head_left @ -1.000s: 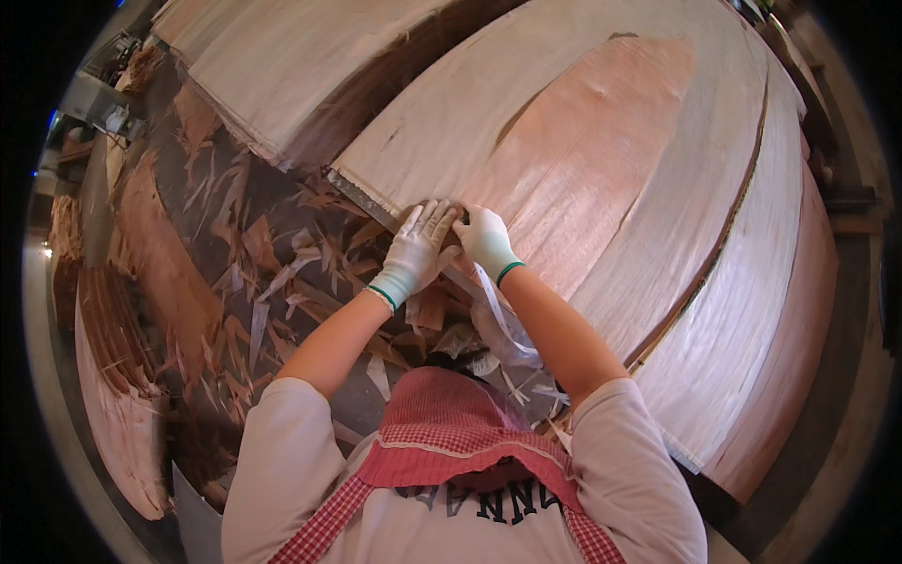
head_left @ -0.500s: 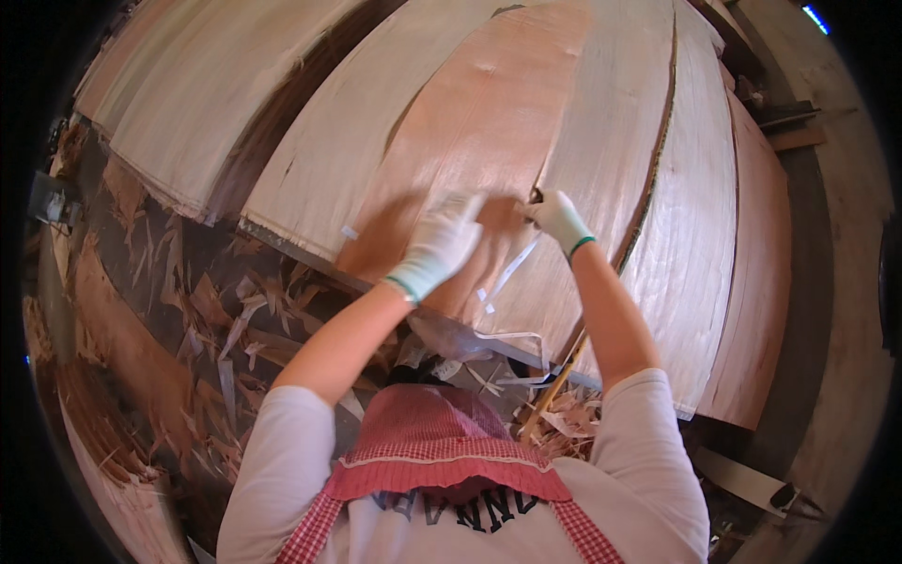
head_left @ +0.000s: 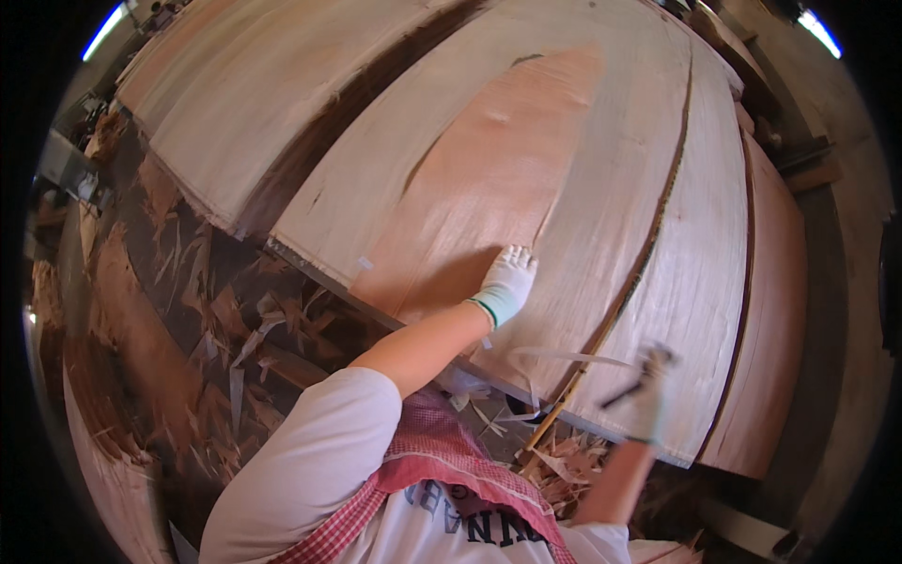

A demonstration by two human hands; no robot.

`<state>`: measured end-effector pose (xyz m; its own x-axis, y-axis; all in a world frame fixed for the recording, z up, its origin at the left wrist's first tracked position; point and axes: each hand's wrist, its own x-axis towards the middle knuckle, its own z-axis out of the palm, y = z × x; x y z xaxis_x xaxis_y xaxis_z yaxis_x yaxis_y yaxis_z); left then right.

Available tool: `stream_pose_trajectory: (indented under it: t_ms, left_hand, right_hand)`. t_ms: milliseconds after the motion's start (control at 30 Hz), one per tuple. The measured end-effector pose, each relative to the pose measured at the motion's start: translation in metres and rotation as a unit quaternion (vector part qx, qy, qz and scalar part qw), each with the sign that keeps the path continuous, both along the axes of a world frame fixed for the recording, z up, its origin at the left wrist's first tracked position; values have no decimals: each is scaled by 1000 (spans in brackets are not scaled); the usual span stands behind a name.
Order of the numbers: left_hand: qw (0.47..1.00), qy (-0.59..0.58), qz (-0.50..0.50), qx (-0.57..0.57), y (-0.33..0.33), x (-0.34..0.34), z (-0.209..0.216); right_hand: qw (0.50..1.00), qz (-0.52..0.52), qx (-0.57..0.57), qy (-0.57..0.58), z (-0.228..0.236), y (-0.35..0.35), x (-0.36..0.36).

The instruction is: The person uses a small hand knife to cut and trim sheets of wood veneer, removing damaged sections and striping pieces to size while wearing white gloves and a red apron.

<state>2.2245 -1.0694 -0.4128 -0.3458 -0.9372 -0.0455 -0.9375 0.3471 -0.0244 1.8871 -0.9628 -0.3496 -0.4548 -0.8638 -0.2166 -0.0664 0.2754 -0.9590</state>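
Left hand in a white knit glove with a green cuff (head_left: pixel 509 282), down on the right edge of the long, tapering, reddish-brown wood veneer sheet (head_left: pixel 474 179)! Its fingers lie close together on the wood, pinching nothing that shows. That sheet sits across the pale grey-beige veneer sheets (head_left: pixel 611 244), its broad end at the near edge, a small whitish tab (head_left: pixel 365 263) beside its left side.

Out to the right, the gloved right hand (head_left: pixel 650 404) is a blur above the pale wood, fingers seemingly closed around a dark, narrow handheld tool (head_left: pixel 620 395); its exact shape can't be told. A thin, translucent white strip (head_left: pixel 573 354) loops toward that hand, light and floppy by the look of it.

Now, the reddish sheet: likely light, thin, bendy along its length, prone to splitting along the grain, perhaps a touch slick. Best held with a flat palm near the seam, or lifted by the broad near end with both hands spread wide; the narrow far tip looks fragile.
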Motion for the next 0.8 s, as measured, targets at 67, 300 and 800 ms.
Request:
stream_pose_trajectory:
  t_ms: [67,300,800]
  left_hand:
    - [1000,8,19,-5,-6,2,1]
    - [963,234,121,64,-44,33,49]
    - [944,246,179,-128,-217,247,-6]
  right_hand:
    - [948,-224,-29,224,109,12,-36]
    - [628,-267,-241,690,312,-8,71]
    - [884,433,18,176,-46,-424,422]
